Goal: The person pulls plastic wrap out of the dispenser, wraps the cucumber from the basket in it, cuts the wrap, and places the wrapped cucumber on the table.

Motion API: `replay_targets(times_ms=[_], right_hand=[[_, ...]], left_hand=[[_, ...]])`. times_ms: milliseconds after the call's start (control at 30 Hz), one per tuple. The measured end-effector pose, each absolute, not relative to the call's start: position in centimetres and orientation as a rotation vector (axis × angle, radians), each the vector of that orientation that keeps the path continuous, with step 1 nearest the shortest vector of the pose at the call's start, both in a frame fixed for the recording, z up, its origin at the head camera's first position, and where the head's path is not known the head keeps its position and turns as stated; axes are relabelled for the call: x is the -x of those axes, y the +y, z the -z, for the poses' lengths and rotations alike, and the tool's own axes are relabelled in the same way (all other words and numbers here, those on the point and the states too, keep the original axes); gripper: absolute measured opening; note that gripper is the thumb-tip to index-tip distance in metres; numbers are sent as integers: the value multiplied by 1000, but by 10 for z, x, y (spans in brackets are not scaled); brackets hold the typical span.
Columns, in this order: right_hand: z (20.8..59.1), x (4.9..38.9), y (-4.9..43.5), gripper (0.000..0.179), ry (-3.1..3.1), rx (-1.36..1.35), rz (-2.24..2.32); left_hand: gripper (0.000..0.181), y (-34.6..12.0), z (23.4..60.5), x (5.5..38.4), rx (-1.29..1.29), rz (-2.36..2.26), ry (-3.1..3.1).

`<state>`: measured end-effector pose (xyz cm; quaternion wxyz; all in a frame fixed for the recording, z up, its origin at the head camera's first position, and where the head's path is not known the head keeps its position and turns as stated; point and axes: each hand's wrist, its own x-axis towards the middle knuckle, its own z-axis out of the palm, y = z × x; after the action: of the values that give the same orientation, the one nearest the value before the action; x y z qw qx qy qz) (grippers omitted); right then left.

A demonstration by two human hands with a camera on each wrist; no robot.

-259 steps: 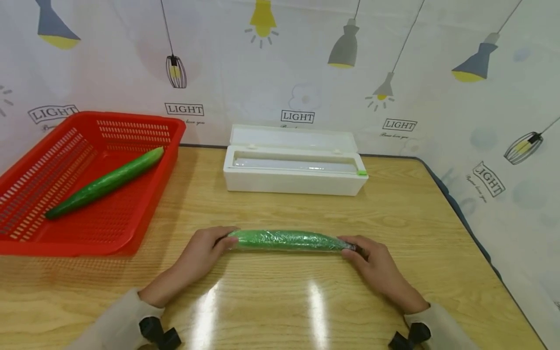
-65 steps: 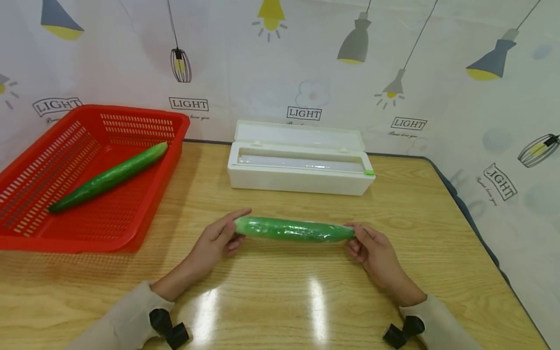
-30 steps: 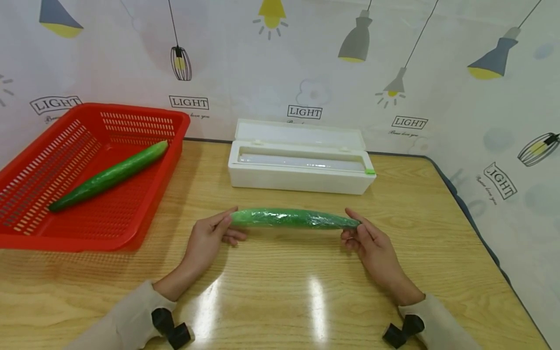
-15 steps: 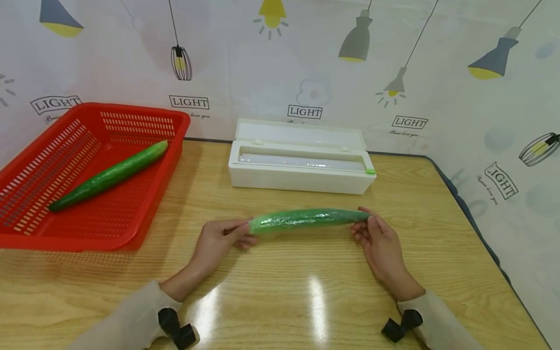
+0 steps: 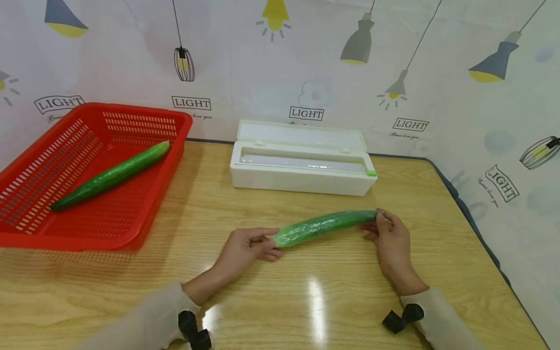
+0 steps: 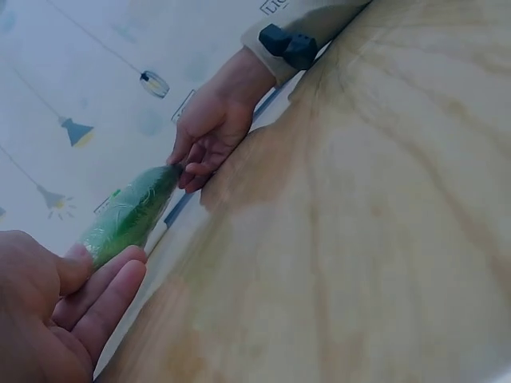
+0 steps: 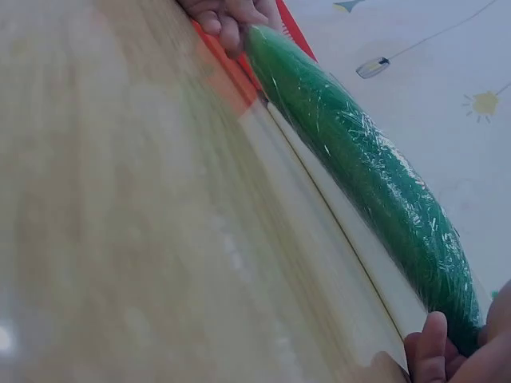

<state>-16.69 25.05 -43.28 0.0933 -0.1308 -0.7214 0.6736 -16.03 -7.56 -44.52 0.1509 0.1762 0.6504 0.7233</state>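
Note:
A long cucumber (image 5: 323, 225) wrapped in clear, wrinkled cling film is held up over the wooden table between both hands. At its pale end, my left hand (image 5: 245, 250) pinches it between thumb and fingers. The darker, narrower tip is pinched by my right hand (image 5: 391, 240), whose lower fingers curl beneath. In the right wrist view the film on the cucumber (image 7: 359, 171) shines in creases along its length. The left wrist view looks along the cucumber (image 6: 132, 215) from the pale end toward the right hand (image 6: 219, 120).
A red plastic basket (image 5: 127, 238) at the left holds an unwrapped cucumber (image 5: 111, 177). Behind the hands stands a white cling film box (image 5: 302, 180), lid raised, a roll inside and a green piece at its right end. A lamp-patterned white sheet (image 5: 262, 68) rises behind the wooden table (image 5: 271, 301).
Both hands have shifted the wrapped cucumber to the right. Its pale end has swung nearer the body and its dark tip farther, so it now slants. Earlier it lay lower, nearly level.

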Motion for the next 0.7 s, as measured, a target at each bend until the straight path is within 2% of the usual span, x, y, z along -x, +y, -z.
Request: replay_targets(times_ms=[133, 700], right_hand=[[432, 172, 259, 49, -2101, 426, -2027], [428, 183, 278, 77, -2100, 432, -2138]], left_hand=[[36, -64, 446, 159, -549, -2035, 1832], [23, 15, 445, 159, -583, -1866, 1957]])
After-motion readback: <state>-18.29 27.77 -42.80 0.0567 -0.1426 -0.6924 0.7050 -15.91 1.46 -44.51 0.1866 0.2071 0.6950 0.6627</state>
